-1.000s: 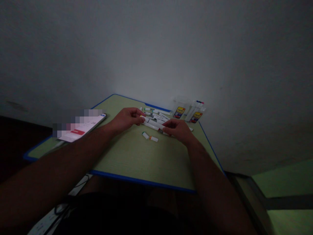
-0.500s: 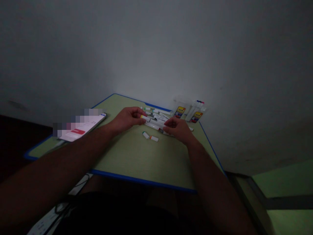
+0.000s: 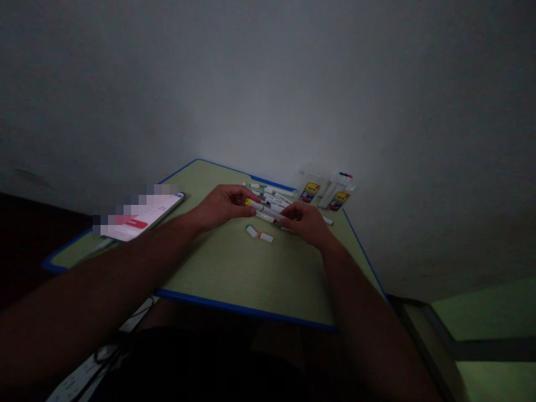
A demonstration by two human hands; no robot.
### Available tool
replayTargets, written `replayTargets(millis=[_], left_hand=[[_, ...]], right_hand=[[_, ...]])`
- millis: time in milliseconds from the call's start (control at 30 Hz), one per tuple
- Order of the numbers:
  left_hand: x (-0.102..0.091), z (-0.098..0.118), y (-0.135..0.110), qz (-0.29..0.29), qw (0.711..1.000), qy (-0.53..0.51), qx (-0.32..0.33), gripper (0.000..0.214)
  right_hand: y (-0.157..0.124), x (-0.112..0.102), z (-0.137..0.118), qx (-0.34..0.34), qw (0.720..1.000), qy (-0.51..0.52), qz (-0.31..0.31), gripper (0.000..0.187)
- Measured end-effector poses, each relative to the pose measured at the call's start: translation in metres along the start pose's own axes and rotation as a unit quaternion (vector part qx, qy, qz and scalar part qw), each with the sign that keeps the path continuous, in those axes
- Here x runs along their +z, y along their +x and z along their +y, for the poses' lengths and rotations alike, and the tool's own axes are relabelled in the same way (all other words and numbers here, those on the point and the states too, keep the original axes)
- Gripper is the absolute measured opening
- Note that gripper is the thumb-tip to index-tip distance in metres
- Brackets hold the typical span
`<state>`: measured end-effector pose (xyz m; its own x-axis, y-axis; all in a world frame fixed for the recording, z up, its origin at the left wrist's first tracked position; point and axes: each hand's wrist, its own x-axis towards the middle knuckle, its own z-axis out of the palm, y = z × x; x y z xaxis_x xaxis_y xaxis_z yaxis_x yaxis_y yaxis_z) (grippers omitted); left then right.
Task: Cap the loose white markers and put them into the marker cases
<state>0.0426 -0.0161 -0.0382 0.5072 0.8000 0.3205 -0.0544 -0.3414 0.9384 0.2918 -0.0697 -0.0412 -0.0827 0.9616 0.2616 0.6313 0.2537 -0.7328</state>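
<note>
A white marker [image 3: 271, 212] with a yellow end is held level above the table between my two hands. My left hand [image 3: 223, 206] pinches it by the yellow end, thumb below and fingers above. Around its other end, the fingers of my right hand [image 3: 307, 223] are closed. Just beneath is another white marker with a red end [image 3: 270, 219]. Several more white markers [image 3: 276, 195] lie in a loose pile behind my hands. Nearer to me rest two loose caps, one green-edged [image 3: 252, 231] and one orange-edged [image 3: 266, 238].
Two clear plastic cases with yellow labels, the left case [image 3: 310, 191] and the right case [image 3: 338, 192], stand by the wall at the back right. A lit tablet [image 3: 144, 218] lies on the left of the blue-edged table [image 3: 234, 273]. Cables hang below the left edge.
The view has shifted slightly. Both hands keep hold of the marker, and its yellow end now shows a little more clearly past the left fingers.
</note>
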Motion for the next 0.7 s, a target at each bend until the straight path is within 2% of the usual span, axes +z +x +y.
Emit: replayTargets(millis=[100, 233, 400, 500, 700], left_hand=[[-0.003, -0.005, 0.003, 0.030, 0.999, 0.024, -0.013, 0.027], [-0.005, -0.012, 0.005, 0.059, 0.993, 0.088, -0.043, 0.025], [-0.001, -0.010, 0.004, 0.034, 0.992, 0.107, -0.056, 0.016], [0.002, -0.008, 0.003, 0.018, 0.992, 0.113, -0.053, 0.017], [0.002, -0.011, 0.002, 0.004, 0.991, 0.128, -0.049, 0.023]], right_hand=[[0.001, 0.000, -0.001, -0.005, 1.000, 0.017, 0.025, 0.022], [0.000, 0.001, -0.006, -0.014, 0.993, 0.071, 0.088, 0.026], [-0.004, 0.003, -0.019, -0.033, 0.985, 0.079, 0.150, 0.025], [-0.007, 0.007, -0.027, -0.040, 0.982, 0.086, 0.161, 0.026], [-0.010, 0.011, -0.035, -0.029, 0.987, 0.094, 0.131, 0.028]])
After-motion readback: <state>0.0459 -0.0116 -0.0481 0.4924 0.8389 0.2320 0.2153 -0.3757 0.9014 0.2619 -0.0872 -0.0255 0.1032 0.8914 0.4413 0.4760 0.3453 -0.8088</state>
